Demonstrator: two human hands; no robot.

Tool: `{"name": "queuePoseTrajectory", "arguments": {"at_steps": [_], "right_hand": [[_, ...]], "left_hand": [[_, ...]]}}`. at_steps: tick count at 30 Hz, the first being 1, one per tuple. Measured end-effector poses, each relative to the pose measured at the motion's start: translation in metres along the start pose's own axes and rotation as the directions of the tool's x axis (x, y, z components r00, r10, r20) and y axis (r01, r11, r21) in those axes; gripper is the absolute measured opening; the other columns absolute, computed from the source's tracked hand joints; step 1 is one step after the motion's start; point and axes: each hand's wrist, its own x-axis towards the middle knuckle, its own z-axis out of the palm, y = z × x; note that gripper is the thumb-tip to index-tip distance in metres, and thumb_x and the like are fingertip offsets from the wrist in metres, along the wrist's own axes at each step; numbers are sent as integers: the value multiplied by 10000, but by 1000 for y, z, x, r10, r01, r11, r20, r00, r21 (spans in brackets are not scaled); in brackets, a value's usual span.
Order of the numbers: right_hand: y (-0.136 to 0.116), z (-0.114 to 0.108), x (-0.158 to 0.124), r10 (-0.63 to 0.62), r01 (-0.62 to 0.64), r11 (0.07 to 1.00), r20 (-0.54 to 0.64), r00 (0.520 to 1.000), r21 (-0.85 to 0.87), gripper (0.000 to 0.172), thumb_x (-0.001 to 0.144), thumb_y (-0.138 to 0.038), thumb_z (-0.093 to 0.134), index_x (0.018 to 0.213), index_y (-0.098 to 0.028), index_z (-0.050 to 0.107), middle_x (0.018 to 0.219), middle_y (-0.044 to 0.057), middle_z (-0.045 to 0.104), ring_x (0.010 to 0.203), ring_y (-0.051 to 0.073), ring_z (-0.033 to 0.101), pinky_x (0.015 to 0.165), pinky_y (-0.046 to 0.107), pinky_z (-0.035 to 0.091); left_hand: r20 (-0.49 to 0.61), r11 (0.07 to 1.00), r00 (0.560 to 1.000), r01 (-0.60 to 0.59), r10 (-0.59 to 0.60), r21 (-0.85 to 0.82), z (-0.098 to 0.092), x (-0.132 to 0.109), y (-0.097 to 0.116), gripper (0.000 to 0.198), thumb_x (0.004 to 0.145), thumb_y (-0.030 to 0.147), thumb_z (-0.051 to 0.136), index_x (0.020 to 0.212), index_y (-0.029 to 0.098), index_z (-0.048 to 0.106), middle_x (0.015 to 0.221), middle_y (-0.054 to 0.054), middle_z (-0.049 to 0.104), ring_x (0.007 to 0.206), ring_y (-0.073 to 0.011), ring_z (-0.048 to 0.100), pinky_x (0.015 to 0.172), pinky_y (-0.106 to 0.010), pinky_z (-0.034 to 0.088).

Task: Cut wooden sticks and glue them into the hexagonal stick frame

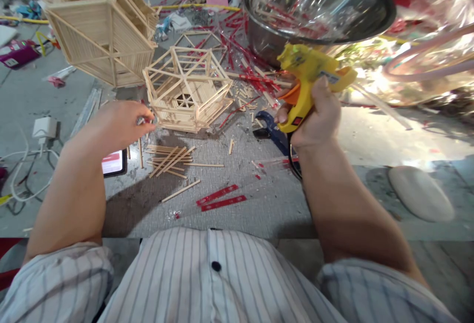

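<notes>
My right hand (320,115) grips a yellow hot glue gun (304,91) with an orange trigger, its nozzle end pointing up and left. A cord runs down from its handle. My left hand (120,120) has its thumb and fingers pinched together at the left side of a small hexagonal frame of wooden sticks (192,91); what lies between the fingertips is too small to make out. Below that frame, loose wooden sticks (170,157) are heaped on the grey table (222,184). Behind my left hand stands a larger stick-built structure (107,36).
A steel basin (318,7) full of wrappers and sticks stands at the back right. Dark blue cutters (274,133) lie beneath the glue gun. A phone (114,163) is partly under my left forearm. Red wrapper strips (222,199) lie near the front; a white charger (45,128) sits left.
</notes>
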Motion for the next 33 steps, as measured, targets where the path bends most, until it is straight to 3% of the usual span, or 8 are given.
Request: {"name": "queuePoseTrajectory", "arguments": {"at_steps": [4, 8, 14, 21, 27, 33], "right_hand": [[-1, -2, 1, 28, -28, 1000, 9, 1000, -2, 274, 784, -453, 563, 794, -189, 636, 665, 39, 642, 475, 158, 594, 488, 365, 558], [-1, -1, 2, 51, -51, 999, -36, 998, 1, 352, 795, -545, 566, 802, -199, 630, 640, 9, 655, 359, 108, 491, 534, 373, 574], [4, -1, 7, 332, -329, 943, -203, 921, 52, 263, 856, -463, 506, 829, -218, 596, 576, -44, 632, 336, 88, 473, 512, 317, 555], [7, 5, 7, 375, -390, 921, -272, 886, -4, 367, 845, -552, 495, 877, -200, 594, 658, 13, 666, 497, 155, 623, 402, 242, 401], [15, 1, 8, 256, -271, 962, -245, 935, -27, 471, 740, -630, 599, 882, -181, 605, 751, 45, 657, 605, 188, 662, 375, 217, 355], [19, -12, 20, 137, -151, 988, -318, 938, -19, 352, 758, -497, 614, 857, -159, 616, 759, 59, 642, 663, 185, 664, 390, 220, 389]], "left_hand": [[76, 973, 971, -226, 229, -46, 14, -11, 29, 353, 904, 393, 412, 1029, 205, 683, 1043, -76, 710, 955, -252, 645, 833, -345, 453], [114, 934, 927, -353, 357, -53, 37, -15, 62, 326, 931, 325, 402, 1059, 198, 673, 1075, -85, 698, 997, -260, 644, 837, -363, 471], [101, 842, 837, -529, 538, -103, 65, -13, 86, 310, 923, 262, 452, 1166, 171, 622, 1198, -111, 642, 1088, -257, 613, 926, -389, 476], [83, 845, 842, -525, 533, -103, 72, -7, 91, 320, 931, 257, 449, 1190, 162, 611, 1257, -110, 611, 1150, -272, 577, 976, -411, 477], [-16, 834, 842, -536, 539, -127, 76, 6, 98, 418, 934, 328, 472, 1290, 118, 534, 1390, -170, 499, 1251, -297, 512, 1031, -438, 453], [-154, 810, 832, -554, 533, -191, 77, 36, 137, 407, 951, 191, 319, 1299, 85, 502, 1430, -198, 449, 1328, -267, 447, 1107, -435, 373]]}}
